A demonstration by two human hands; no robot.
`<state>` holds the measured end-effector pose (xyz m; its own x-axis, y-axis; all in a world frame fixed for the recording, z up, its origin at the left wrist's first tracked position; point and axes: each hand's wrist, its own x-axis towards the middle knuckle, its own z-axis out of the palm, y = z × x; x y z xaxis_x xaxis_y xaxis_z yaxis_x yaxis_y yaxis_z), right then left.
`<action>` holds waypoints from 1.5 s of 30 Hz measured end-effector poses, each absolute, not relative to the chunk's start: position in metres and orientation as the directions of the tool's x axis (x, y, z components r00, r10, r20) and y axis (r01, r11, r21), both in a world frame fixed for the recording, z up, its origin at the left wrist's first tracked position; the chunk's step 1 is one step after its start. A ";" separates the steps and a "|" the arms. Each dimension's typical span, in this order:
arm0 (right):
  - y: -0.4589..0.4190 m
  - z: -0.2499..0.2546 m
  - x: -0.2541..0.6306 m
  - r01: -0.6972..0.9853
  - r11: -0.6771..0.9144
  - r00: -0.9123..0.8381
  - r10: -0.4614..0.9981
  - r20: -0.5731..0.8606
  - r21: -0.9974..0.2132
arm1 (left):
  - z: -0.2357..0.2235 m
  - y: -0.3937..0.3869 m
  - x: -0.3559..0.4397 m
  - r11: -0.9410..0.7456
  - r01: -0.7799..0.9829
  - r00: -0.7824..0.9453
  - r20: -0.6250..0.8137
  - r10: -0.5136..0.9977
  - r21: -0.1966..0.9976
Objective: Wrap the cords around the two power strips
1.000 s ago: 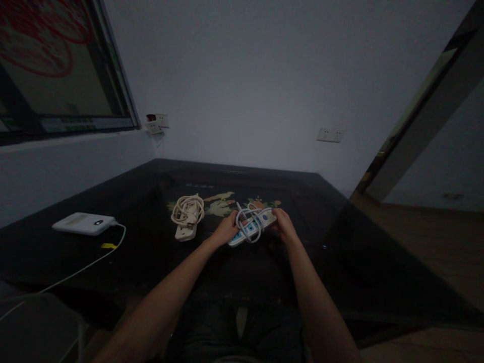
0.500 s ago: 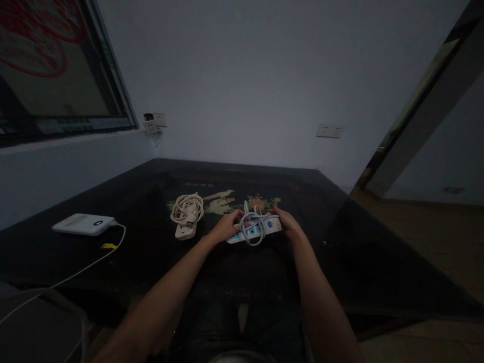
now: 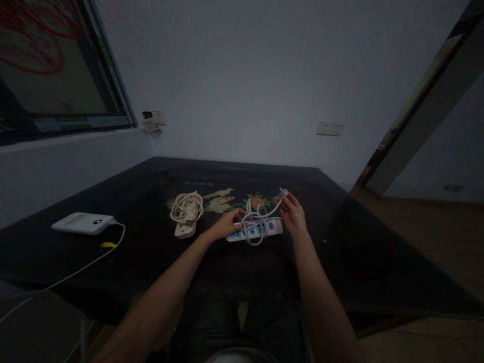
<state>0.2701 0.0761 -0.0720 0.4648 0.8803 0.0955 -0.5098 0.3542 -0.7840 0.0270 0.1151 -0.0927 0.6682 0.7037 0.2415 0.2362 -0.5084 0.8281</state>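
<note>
A white and blue power strip (image 3: 254, 230) lies on the dark table (image 3: 340, 237) with its grey cord (image 3: 253, 218) looped loosely over it. My left hand (image 3: 226, 226) rests on the strip's left end, fingers curled on it. My right hand (image 3: 293, 214) is raised a little above the strip's right end and pinches the cord's plug (image 3: 283, 192). The cord runs from the plug down to the loops on the strip.
A second, cream power strip with a coiled cord (image 3: 186, 212) lies to the left. A white power bank (image 3: 83, 223) with a white cable (image 3: 91, 259) sits at the far left. Wall sockets (image 3: 329, 128) are behind the table. A painted pattern (image 3: 223, 200) marks the tabletop.
The strip has gone from being held in both hands to lying on the table. My right hand left the strip's end and lifted the plug end of the cord up and right.
</note>
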 end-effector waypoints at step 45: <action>0.046 -0.052 0.281 -0.485 0.383 0.337 0.912 0.235 -0.786 | -0.066 0.126 0.005 -0.329 0.178 0.523 0.194 0.830 0.927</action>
